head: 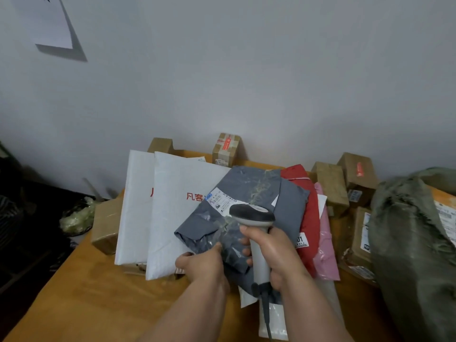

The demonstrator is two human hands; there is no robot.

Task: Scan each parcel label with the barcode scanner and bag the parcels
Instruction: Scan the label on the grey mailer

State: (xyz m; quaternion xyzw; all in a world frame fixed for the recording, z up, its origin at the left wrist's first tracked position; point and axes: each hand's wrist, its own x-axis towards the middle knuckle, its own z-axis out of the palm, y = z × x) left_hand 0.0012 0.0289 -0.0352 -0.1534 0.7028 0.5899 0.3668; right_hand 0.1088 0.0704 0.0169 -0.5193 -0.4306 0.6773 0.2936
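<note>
**Scanner over the grey parcel's label**

My right hand [274,255] is wrapped around the pale handle of the barcode scanner [254,218], fingers curled fully round it, with the dark head tipped toward the white shipping label [223,199] on the grey parcel [246,193]. The scanner's cable [266,314] hangs down from the base of the handle. My left hand [201,264] pinches the near edge of that same grey parcel, thumb on top and fingers underneath, holding it tilted above the pile.

The grey parcel overlaps two white padded mailers [172,218] printed with red characters, which lie on the orange-brown counter [86,292] to the left. Tucked under its right side I see a red parcel [308,218] and a pink one [325,255] beside it. Brown cardboard boxes [345,183] stand along the wall behind and to the right, one small taped box [225,149] stands upright at the back, and another box [106,225] sits at the counter's left edge. A large dull green sack [409,243] fills the right side, touching the boxes there. A white sheet of paper [47,21] hangs on the wall at upper left.
</note>
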